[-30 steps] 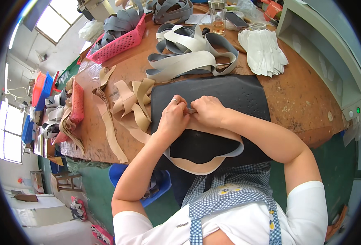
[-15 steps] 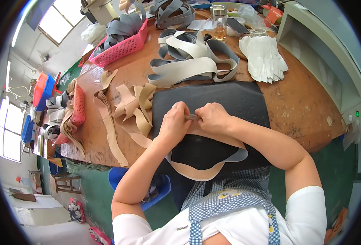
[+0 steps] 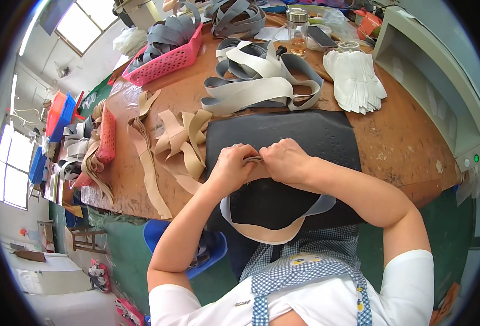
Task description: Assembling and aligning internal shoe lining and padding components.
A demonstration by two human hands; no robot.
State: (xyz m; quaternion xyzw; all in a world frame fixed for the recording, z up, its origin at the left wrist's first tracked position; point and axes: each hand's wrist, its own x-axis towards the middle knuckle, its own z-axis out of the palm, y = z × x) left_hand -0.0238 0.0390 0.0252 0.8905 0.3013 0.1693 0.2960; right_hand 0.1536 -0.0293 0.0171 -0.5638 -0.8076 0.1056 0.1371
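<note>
Both my hands work close together over a black mat (image 3: 305, 127) on the table. They hold a wide flat fabric band (image 3: 272, 236), tan on one face and pale grey-blue on the other. The band hangs in a loop that curves over the mat's near edge toward my apron. My left hand (image 3: 233, 167) is closed, pinching a folded edge of the band. Just beside it, my right hand (image 3: 286, 162) is closed on the same fold, fingers curled under and partly hidden. Between the hands a short greyish piece of the fold shows.
Left of the mat lie loose tan bands (image 3: 183, 136). Beyond it are grey-white bands (image 3: 251, 89), a stack of white pieces (image 3: 354, 81) and a glass jar (image 3: 297, 32). A pink basket (image 3: 169, 61) holds grey bands. A blue bin (image 3: 218, 252) stands below the table edge.
My hands stay pinched on the band; the right has shifted slightly, and more of the fold shows between them. The loop's right side has turned, with its grey-blue face showing below my right wrist.
</note>
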